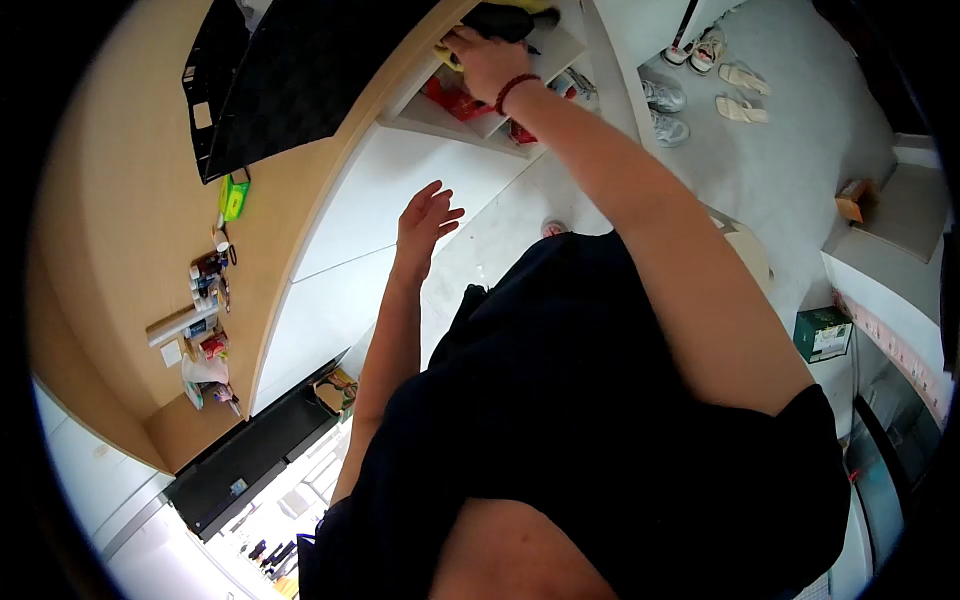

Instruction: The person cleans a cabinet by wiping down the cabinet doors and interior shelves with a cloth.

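My right hand [490,65], with a dark red bracelet [516,92] at the wrist, reaches into an open white drawer [465,133]. Its fingers curl down at a yellow and black soft-looking item [500,20]; what they grip, if anything, is partly hidden. Below the hand, a red packet [458,100] lies in the drawer, and small mixed items [575,85] fill a compartment beside it. My left hand [428,222] hangs in the air in front of the white cabinet front [400,190], its fingers apart and nothing in them.
A wooden desktop [300,170] above the drawer holds a large black panel [300,80], a bright green item [234,196] and several small bottles [207,280]. Shoes [664,97] and cream sandals [742,95] are on the floor at right, with a dark green box [823,334] further down.
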`<state>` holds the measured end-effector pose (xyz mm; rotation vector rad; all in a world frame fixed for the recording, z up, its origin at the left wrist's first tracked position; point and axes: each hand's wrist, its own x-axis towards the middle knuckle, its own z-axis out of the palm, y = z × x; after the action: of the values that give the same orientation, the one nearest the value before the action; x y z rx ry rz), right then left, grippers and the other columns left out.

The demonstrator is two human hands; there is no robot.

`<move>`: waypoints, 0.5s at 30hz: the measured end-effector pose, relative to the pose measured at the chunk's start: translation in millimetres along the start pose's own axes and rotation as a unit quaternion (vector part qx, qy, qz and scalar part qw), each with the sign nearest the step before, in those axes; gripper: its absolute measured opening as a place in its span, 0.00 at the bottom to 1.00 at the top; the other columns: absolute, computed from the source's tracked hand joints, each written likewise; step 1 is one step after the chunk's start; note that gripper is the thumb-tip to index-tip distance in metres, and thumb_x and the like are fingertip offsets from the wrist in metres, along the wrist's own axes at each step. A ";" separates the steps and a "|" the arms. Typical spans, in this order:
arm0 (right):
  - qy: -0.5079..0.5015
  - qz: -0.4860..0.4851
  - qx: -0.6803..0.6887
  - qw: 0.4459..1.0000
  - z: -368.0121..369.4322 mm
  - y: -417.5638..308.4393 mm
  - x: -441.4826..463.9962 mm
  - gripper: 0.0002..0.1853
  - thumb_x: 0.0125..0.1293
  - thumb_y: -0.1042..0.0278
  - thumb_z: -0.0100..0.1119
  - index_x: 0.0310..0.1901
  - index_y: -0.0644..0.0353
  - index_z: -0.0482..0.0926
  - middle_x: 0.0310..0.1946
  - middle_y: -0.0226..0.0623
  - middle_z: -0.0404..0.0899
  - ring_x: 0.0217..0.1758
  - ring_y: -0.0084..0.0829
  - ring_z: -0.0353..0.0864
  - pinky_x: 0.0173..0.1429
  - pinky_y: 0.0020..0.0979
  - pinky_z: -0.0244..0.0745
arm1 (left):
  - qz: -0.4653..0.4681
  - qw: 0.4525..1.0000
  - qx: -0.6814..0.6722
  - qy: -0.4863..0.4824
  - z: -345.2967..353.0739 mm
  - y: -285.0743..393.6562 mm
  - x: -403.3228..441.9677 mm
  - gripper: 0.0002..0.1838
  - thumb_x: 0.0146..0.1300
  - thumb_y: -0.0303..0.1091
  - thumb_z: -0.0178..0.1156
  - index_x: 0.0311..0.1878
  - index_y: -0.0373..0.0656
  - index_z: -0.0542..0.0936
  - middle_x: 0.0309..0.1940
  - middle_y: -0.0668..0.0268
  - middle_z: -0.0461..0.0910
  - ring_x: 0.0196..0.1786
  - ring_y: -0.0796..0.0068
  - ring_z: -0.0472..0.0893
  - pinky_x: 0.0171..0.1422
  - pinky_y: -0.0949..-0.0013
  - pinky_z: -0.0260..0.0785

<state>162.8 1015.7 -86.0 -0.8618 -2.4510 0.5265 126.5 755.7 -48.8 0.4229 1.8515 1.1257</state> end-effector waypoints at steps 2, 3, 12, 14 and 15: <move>0.013 -0.013 0.060 0.998 18.1 -26.2 -14.9 0.24 0.60 0.71 0.48 0.59 0.39 0.71 0.62 0.25 0.70 0.45 0.38 0.82 0.44 0.39 0.79 | -0.010 1.000 -0.006 0.014 -6.6 -6.7 -5.6 0.27 0.67 0.37 0.54 0.66 0.36 0.64 0.56 0.56 0.74 0.48 0.66 0.80 0.52 0.66 0.73; -0.005 -0.034 0.083 0.996 20.4 -41.6 -21.3 0.24 0.60 0.71 0.47 0.59 0.39 0.71 0.62 0.25 0.69 0.45 0.37 0.82 0.45 0.39 0.79 | -0.012 1.000 -0.002 0.011 -7.8 -8.5 -5.4 0.27 0.67 0.38 0.54 0.66 0.37 0.63 0.57 0.55 0.73 0.49 0.64 0.80 0.53 0.65 0.73; -0.171 -0.121 0.135 0.968 31.8 -92.5 -10.4 0.25 0.61 0.73 0.46 0.62 0.45 0.69 0.64 0.35 0.66 0.53 0.37 0.78 0.50 0.38 0.77 | -0.034 0.999 -0.001 -0.025 9.6 -17.1 -8.1 0.26 0.68 0.39 0.53 0.66 0.38 0.63 0.58 0.54 0.73 0.51 0.62 0.80 0.55 0.64 0.73; -0.192 -0.156 0.085 0.965 22.9 -85.8 -6.3 0.24 0.64 0.72 0.45 0.62 0.42 0.69 0.62 0.37 0.68 0.54 0.39 0.78 0.52 0.41 0.77 | -0.025 0.999 -0.003 -0.030 11.5 -10.7 -7.4 0.26 0.68 0.39 0.53 0.66 0.38 0.63 0.58 0.54 0.73 0.51 0.62 0.80 0.55 0.64 0.73; -0.175 -0.159 0.082 0.968 14.9 -76.6 -4.7 0.23 0.64 0.72 0.45 0.61 0.42 0.70 0.62 0.37 0.68 0.54 0.39 0.78 0.51 0.41 0.77 | -0.015 1.000 0.002 -0.025 9.9 -8.3 -8.2 0.26 0.68 0.39 0.53 0.66 0.38 0.63 0.58 0.54 0.73 0.51 0.62 0.80 0.55 0.64 0.73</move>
<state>121.5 954.1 -61.4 -0.3171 -2.7388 0.8013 140.3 751.1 -53.2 0.4203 1.8116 1.0832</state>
